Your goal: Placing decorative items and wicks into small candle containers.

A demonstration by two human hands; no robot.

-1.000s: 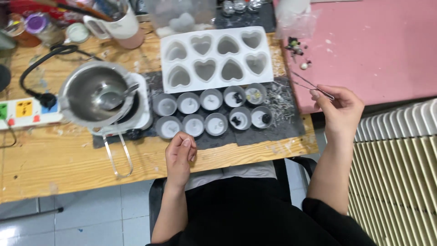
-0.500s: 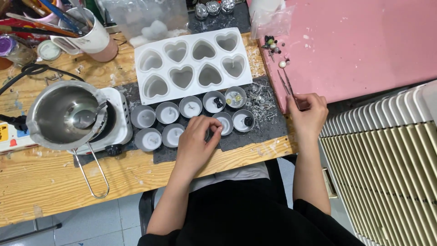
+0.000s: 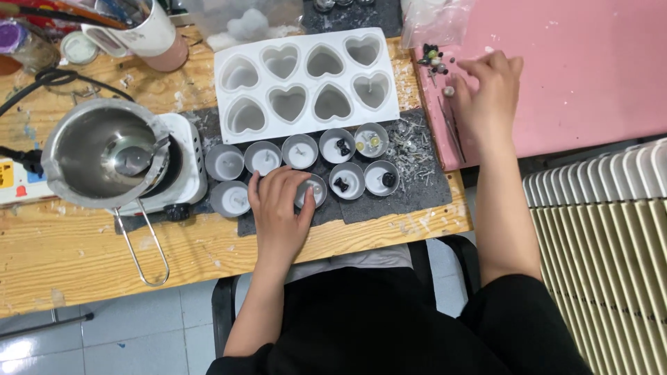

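My left hand (image 3: 278,208) lies fingers-down on the dark mat (image 3: 417,187), over the front row of small round wax-filled cups (image 3: 299,151); its fingertips touch two of them and partly hide one cup (image 3: 316,191). Three cups hold small black pieces, one a yellowish piece. My right hand (image 3: 486,87) rests on the pink board (image 3: 590,76) with fingers spread, beside a small heap of beads (image 3: 434,59). Thin metal tweezers (image 3: 451,132) lie on the board just left of that wrist, not held.
A white heart-shaped mould tray (image 3: 306,83) sits behind the cups. A metal melting pot (image 3: 104,153) with a wire handle stands on a small white hotplate (image 3: 187,163) at left. A mug of tools (image 3: 149,31), a plastic bag (image 3: 438,21), a radiator (image 3: 604,257).
My left hand moved from the table's front edge up onto the cups. My right hand let go of the tweezers and moved up the pink board to the beads.
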